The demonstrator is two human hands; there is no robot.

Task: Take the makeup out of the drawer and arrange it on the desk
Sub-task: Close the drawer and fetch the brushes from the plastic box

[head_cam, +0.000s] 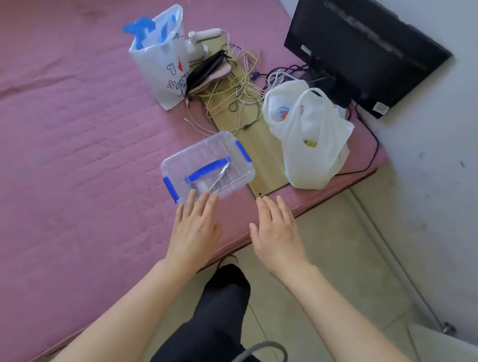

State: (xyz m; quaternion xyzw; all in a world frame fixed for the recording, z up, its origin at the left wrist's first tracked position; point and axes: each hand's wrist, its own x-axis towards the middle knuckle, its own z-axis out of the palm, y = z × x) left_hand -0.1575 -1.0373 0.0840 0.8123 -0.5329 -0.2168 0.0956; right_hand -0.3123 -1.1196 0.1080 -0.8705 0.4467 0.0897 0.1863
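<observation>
— Pink bedding [65,111] covers nearly the whole view, and it ends in a corner at the right, by a scuffed white wall [472,129]. What sits on it?

— Biggest is a black monitor [360,47], leaning against that wall at the bed's far right corner. A wooden board [260,140] lies flat on the bedding in front of it, running toward the bed's near edge.

— And on the board?

— A white plastic bag [308,141] stands on its right side, near the bed's right edge. Another bag, white with blue handles [157,54], stands at the board's far left corner, with a dark pouch [207,72] and a tangle of cables [239,88] beside it.

— Where is the box?

— A clear plastic box [207,165] with blue clips and a blue handle rests near the bed's near edge, just left of the board. Some small metal things show through it; I cannot tell what they are.

— The hands?

— Both flat, fingers straight, holding nothing. The left hand [196,227] has its fingertips [205,197] touching the box's near side. The right hand [276,233] is over the bed's near edge, just beside the board's near corner.
</observation>
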